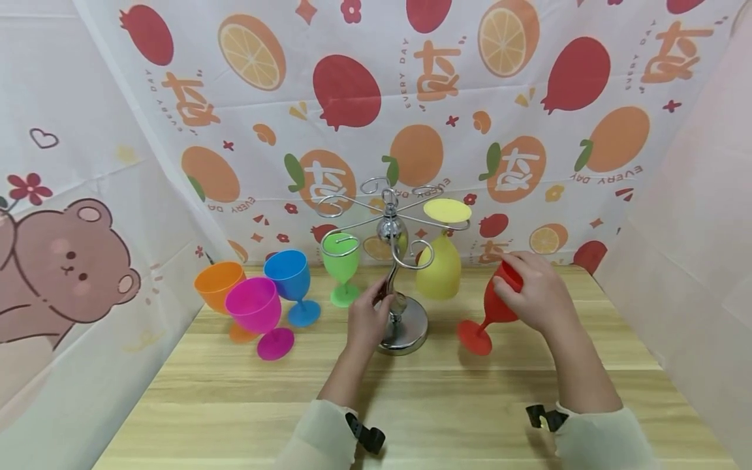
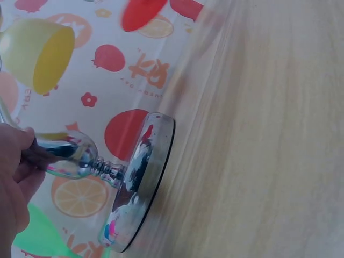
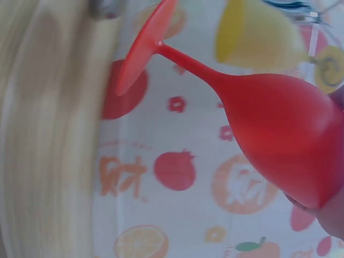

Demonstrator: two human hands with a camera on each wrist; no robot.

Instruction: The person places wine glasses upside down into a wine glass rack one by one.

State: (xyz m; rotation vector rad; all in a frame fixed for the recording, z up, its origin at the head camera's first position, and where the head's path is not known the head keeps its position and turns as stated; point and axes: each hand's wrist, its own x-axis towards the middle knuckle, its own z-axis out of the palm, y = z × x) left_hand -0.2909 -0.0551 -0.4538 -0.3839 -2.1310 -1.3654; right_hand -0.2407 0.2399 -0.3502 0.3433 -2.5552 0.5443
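My left hand point(image 1: 367, 321) grips the stem of a chrome rack point(image 1: 413, 326) with curled wire arms, low down above its round base. A yellow goblet point(image 1: 439, 271) hangs upside down from one of the rack's right arms, its flat foot on top. With my right hand point(image 1: 542, 297) I hold a red goblet point(image 1: 496, 301) around the rim of its bowl. That goblet is tilted, its foot pointing down and left, to the right of the rack. In the right wrist view the red goblet point(image 3: 279, 126) shows its bowl, stem and foot, with fingertips at the rim.
Left of the rack, a green goblet point(image 1: 341, 261), a blue goblet point(image 1: 289, 275), a magenta goblet point(image 1: 254, 307) and an orange goblet point(image 1: 214, 287) stand upright on the wooden table point(image 1: 235, 418). A fruit-print cloth point(image 1: 376, 143) hangs behind, and plain cloth walls the sides.
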